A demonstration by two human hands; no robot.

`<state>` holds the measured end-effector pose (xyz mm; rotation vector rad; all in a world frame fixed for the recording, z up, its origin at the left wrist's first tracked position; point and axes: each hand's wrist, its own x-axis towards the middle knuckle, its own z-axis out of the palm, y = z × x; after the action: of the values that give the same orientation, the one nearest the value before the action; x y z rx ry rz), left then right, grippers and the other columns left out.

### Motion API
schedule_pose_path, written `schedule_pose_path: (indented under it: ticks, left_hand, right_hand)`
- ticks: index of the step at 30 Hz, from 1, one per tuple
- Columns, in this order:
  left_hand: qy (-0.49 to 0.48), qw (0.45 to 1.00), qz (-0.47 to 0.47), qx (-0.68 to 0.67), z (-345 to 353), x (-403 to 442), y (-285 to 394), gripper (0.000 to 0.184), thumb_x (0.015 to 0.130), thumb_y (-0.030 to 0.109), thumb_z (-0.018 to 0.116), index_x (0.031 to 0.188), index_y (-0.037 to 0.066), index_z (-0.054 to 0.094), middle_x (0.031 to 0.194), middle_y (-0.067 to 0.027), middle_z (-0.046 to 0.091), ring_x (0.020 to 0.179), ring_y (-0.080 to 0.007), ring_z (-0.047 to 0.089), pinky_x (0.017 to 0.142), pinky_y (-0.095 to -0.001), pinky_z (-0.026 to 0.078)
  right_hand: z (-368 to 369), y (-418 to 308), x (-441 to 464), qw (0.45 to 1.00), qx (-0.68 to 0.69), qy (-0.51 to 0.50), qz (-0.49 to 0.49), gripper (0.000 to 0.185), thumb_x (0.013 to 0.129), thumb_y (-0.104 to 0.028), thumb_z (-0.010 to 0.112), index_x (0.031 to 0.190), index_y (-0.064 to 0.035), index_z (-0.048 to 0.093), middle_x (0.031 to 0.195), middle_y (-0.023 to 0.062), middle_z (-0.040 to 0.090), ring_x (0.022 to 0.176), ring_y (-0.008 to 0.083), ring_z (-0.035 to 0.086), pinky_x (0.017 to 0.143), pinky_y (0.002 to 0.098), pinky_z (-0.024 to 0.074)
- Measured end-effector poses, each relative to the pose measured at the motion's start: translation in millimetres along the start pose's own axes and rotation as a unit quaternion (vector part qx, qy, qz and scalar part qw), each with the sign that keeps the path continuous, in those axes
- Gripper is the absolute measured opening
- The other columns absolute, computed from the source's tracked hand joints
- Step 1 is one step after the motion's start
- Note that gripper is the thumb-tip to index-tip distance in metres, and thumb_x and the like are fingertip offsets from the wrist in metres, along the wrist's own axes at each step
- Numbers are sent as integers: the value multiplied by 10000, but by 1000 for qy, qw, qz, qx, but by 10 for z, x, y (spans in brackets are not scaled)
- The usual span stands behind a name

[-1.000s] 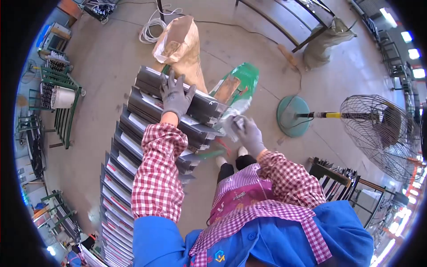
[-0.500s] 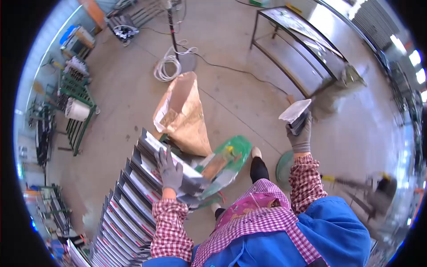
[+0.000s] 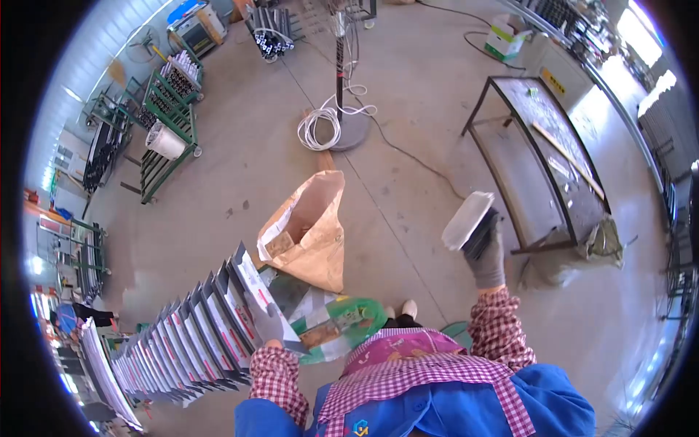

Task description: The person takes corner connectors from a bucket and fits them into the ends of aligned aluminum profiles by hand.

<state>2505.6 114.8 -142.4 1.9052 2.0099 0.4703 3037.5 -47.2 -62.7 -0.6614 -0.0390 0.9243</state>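
Note:
My right hand [image 3: 489, 261], in a grey glove, is raised at the right and closed around a short dark piece [image 3: 480, 237] with a white, block-like part [image 3: 467, 220] on its far side. My left hand [image 3: 268, 325], also gloved in grey, lies on the nearest end of a long row of dark and white strips [image 3: 193, 331]; its fingers are stretched out and blend with the grey surface. Beside this row stands an open brown paper sack [image 3: 320, 251]. A green and clear plastic bag [image 3: 349, 320] lies just in front of my apron.
A metal-framed table [image 3: 510, 156] stands at the right, near a sack [image 3: 603, 240]. Ahead are a stand base [image 3: 353, 135] and coiled white cable [image 3: 319, 131]. A green cart [image 3: 164, 164] and another person [image 3: 69, 318] are at the left.
My right hand has left the row's end and swung out to the right with the dark and white piece. My left hand stays at the row. The view has turned, showing more floor ahead.

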Motion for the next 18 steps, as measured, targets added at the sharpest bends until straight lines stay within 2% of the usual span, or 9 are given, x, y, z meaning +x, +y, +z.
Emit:
schedule_pose_path:
  ticks: [5, 7, 8, 9, 10, 12, 13, 14, 18]
  left_hand:
    - [0, 998, -34, -51, -89, -7, 221, 755, 933, 59, 590, 1593, 20, 225, 1529, -293, 412, 1411, -442, 416, 1162, -454, 345]
    - [25, 999, -13, -18, -18, 20, 114, 734, 922, 59, 598, 1576, 9, 266, 1520, -291, 423, 1400, -437, 432, 1162, -449, 345]
    - [16, 996, -57, -62, -45, 26, 220, 713, 917, 71, 602, 1560, 1, 301, 1512, -284, 436, 1400, -420, 436, 1164, -439, 346]
    - [46, 998, -38, 21, -175, 42, 483, 712, 920, 104, 612, 1554, -5, 308, 1508, -278, 441, 1392, -410, 443, 1159, -437, 358]
    - [19, 997, -73, 3, -115, 72, 385, 703, 930, 129, 607, 1554, -2, 309, 1511, -271, 438, 1382, -422, 445, 1154, -449, 366]
    - [57, 996, -59, 40, -4, 110, 344, 709, 941, 162, 612, 1561, 17, 300, 1447, -268, 497, 1297, -437, 512, 1095, -471, 421]
    - [55, 997, -32, 38, 17, -10, -16, 695, 937, 170, 620, 1549, 24, 325, 1414, -263, 526, 1269, -431, 534, 1077, -476, 434]
    - [63, 996, -36, 50, 19, -14, -39, 681, 934, 178, 629, 1538, 31, 351, 1381, -258, 556, 1240, -424, 555, 1059, -481, 447]
    - [117, 972, -202, 17, 123, 211, 286, 552, 906, 196, 666, 1410, 43, 501, 1298, -225, 615, 1190, -412, 587, 1017, -477, 469]
  right_hand:
    - [424, 358, 616, 987, -89, -44, 124, 577, 1021, -505, 557, 1450, -120, 516, 1422, 71, 588, 1276, 241, 582, 1093, 442, 479]
    - [730, 538, 1004, 970, -140, -96, 171, 577, 1022, -514, 551, 1451, -129, 518, 1431, 64, 580, 1290, 243, 569, 1114, 442, 455]
    - [998, 615, 1241, 958, -170, -134, 187, 577, 1024, -519, 544, 1452, -134, 518, 1438, 61, 573, 1297, 244, 563, 1123, 445, 444]
    - [1114, 697, 1501, 946, -173, -140, 236, 572, 1029, -528, 527, 1454, -146, 515, 1450, 53, 559, 1305, 244, 556, 1123, 461, 440]
    - [1246, 834, 1849, 921, -156, -151, 324, 572, 1035, -526, 513, 1464, -146, 503, 1462, 51, 546, 1301, 250, 560, 1106, 474, 457]
    - [1655, 1058, 2232, 881, -229, -239, 339, 575, 1039, -516, 513, 1482, -151, 481, 1446, 47, 561, 1304, 257, 558, 1088, 485, 475]
    - [1429, 1164, 1808, 887, -250, -232, 311, 587, 1041, -499, 520, 1487, -121, 468, 1413, 70, 582, 1279, 259, 580, 1059, 474, 505]
    - [1452, 1307, 1901, 869, -284, -244, 324, 593, 1042, -496, 521, 1486, -107, 465, 1404, 80, 585, 1270, 258, 587, 1051, 466, 512]
    - [2146, 1746, 2337, 797, -379, -317, 348, 608, 1047, -484, 517, 1450, -32, 470, 1332, 121, 616, 1175, 240, 650, 988, 404, 555]
